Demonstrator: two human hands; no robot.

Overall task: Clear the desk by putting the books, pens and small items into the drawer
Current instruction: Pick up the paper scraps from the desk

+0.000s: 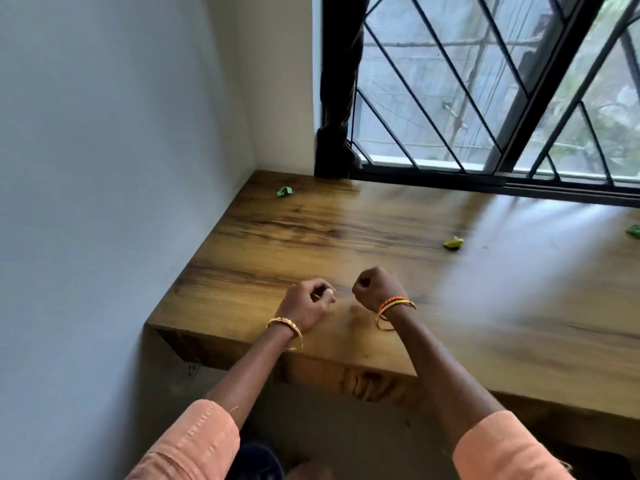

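The wooden desk (346, 237) runs from the left wall corner along a window. Both my hands hover over its near left part, close together. My left hand (308, 301) has loosely curled fingers with thumb and fingertips close, and I see nothing between them. My right hand (375, 285) is curled into a fist that shows nothing inside. A crumpled green scrap (284, 192) lies at the far left corner. A yellow-green scrap (453, 243) lies mid-desk, right of my hands. Another green scrap (633, 231) sits at the right frame edge. No drawer is visible.
A white wall (104, 168) borders the desk on the left. A black-framed window with a diagonal grille (485, 98) runs along the back. A dark bundled curtain (337, 98) hangs at the window's left end. A wall socket (192, 370) sits below the desk's edge.
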